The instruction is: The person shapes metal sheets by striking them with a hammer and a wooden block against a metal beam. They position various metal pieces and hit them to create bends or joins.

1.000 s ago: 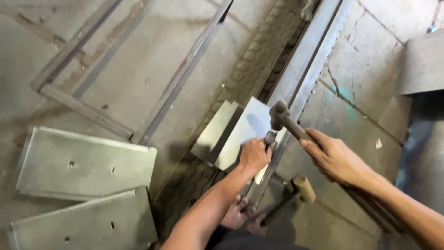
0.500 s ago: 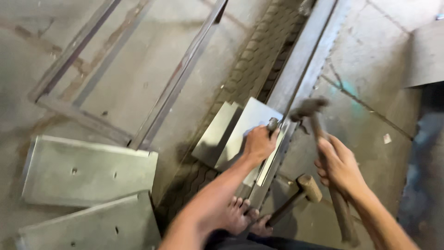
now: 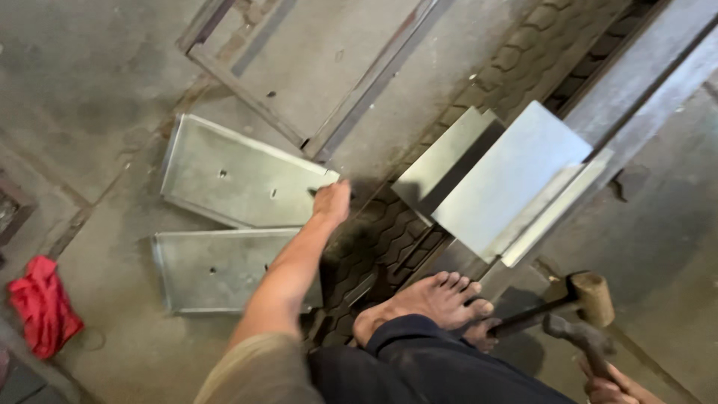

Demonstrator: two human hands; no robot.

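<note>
Since the earlier frame, left hand (image 3: 331, 202) has left the bent sheet and now grips the perforated metal panel (image 3: 235, 176) at mid-left: thin, stiff, sharp-edged, likely light. Right hand (image 3: 609, 389), lower right, clamps a hammer (image 3: 580, 340).

left hand (image 3: 331, 202): arm outstretched, fingers curled | right hand (image 3: 609, 387): fist

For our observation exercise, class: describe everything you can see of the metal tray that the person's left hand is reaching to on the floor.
The upper metal tray is a flat, rectangular piece of dull grey sheet metal with folded-up edges and a few small holes in its face. It lies flat on the concrete floor, slightly skewed, just above a second similar tray. Its right corner is touched by the left hand. A long metal bar frame lies near its top edge.
</note>
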